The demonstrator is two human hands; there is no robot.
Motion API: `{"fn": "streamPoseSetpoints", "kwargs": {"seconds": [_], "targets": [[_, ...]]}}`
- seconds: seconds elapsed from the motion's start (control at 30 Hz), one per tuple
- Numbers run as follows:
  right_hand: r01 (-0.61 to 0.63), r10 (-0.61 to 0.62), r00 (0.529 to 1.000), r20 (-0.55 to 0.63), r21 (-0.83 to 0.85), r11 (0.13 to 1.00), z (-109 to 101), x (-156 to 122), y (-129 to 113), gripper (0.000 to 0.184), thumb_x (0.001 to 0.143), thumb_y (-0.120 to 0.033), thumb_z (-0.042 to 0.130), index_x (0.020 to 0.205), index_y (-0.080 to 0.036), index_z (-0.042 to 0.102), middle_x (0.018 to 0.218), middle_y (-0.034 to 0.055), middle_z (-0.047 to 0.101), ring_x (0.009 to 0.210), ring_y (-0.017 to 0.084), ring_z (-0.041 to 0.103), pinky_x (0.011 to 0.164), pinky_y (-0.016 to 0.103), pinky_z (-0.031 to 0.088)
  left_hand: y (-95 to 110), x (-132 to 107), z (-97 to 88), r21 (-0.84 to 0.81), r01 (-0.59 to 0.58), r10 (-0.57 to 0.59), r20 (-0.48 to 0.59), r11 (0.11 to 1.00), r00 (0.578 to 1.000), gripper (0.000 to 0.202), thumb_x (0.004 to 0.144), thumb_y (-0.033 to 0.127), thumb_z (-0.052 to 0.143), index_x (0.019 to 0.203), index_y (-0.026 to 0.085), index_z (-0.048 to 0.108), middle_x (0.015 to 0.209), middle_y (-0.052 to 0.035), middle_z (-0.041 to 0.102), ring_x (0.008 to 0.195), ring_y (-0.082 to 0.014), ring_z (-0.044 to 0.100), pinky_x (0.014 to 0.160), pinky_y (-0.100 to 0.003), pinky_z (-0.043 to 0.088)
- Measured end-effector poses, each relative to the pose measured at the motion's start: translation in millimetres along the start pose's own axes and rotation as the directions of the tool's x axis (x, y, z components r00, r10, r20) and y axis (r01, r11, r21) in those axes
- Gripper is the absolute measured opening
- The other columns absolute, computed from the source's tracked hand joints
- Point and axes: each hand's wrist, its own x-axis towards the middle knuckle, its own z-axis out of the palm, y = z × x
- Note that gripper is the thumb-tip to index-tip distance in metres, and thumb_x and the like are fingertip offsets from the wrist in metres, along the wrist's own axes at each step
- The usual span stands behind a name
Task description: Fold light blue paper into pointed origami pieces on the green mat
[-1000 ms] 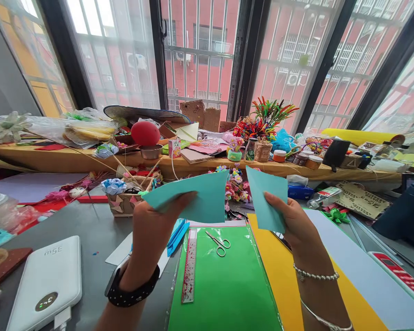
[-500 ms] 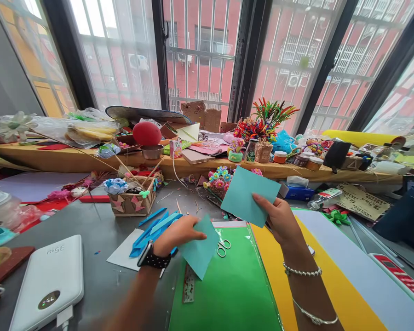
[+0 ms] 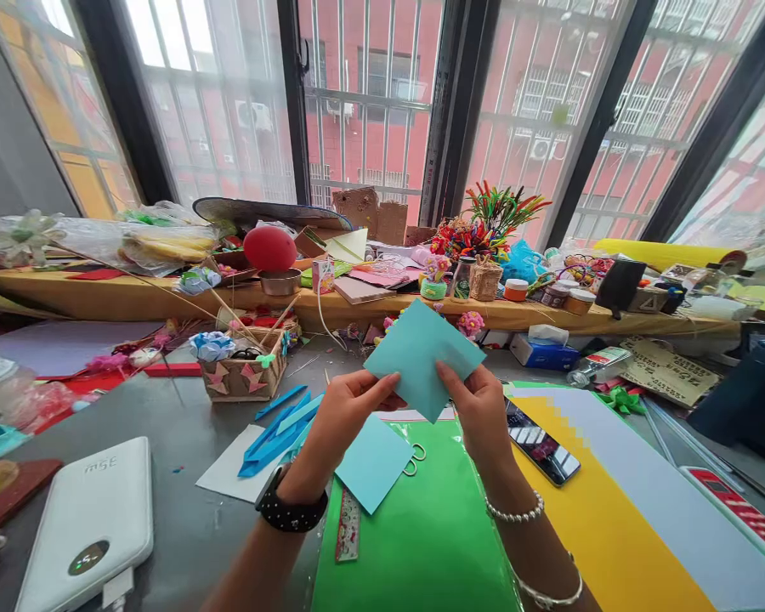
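Both hands hold up one square sheet of light blue paper (image 3: 421, 348), turned so a corner points up. My left hand (image 3: 357, 408) pinches its left corner, thumb in front. At the right side, my right hand (image 3: 478, 404) grips it with the thumb on the face and the fingers behind. A second light blue paper square (image 3: 373, 463) lies below on the green mat (image 3: 427, 535). Its edges partly cover scissors (image 3: 414, 460) and a small patterned ruler (image 3: 348, 527). Folded blue paper strips (image 3: 280, 438) rest on white paper (image 3: 220, 472) to the left.
A white power bank (image 3: 89, 518) with a cable stands at the left. A phone (image 3: 541, 442) lies on yellow paper (image 3: 586, 510) at the right. Behind are a cardboard box (image 3: 246, 374), a tissue box (image 3: 545, 350) and a crowded shelf (image 3: 382, 306).
My left hand has left the lower sheet, which now lies on the mat, and taken the raised sheet's left corner. My right hand has moved left with that sheet, uncovering the phone.
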Motion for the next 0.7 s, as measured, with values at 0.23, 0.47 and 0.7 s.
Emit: {"fn": "streamPoseSetpoints", "kwargs": {"seconds": [0.23, 0.47, 0.7], "targets": [[0.566, -0.479, 0.823, 0.306, -0.374, 0.735, -7.1, -2.1, -6.4, 0.050, 0.074, -0.002, 0.036, 0.113, -0.028, 0.052, 0.118, -0.0033, 0.053, 0.110, 0.017, 0.047, 0.094, 0.033, 0.037, 2.9, 1.1, -2.6, -0.175, -0.043, 0.033, -0.060, 0.984, 0.998, 0.025, 0.066, 0.035, 0.062, 0.063, 0.010, 0.063, 0.058, -0.0037, 0.066, 0.057, -0.0152, 0.062, 0.059, -0.024, 0.051], [0.702, -0.517, 0.712, 0.475, -0.460, 0.544, -5.4, -3.5, -0.3, 0.053, 0.077, 0.001, 0.032, 0.119, -0.027, 0.045, 0.128, 0.0004, 0.042, 0.115, 0.016, 0.041, 0.096, 0.033, 0.035, -1.1, 0.4, -1.2, -0.225, -0.102, 0.095, -0.046, 0.969, 0.994, 0.031, 0.069, 0.041, 0.058, 0.071, 0.011, 0.065, 0.062, -0.0034, 0.067, 0.061, -0.0163, 0.063, 0.064, -0.027, 0.051], [0.756, -0.516, 0.654, 0.554, -0.442, 0.483, -3.6, -1.9, -0.6, 0.048, 0.077, 0.000, 0.033, 0.115, -0.023, 0.051, 0.128, 0.0042, 0.041, 0.115, 0.017, 0.040, 0.095, 0.035, 0.035, 2.3, 0.2, -7.1, -0.104, -0.124, 0.113, -0.105, 0.987, 0.988, 0.017, 0.065, 0.030, 0.064, 0.064, 0.013, 0.064, 0.059, 0.0013, 0.065, 0.059, -0.0131, 0.061, 0.062, -0.022, 0.050]]}}
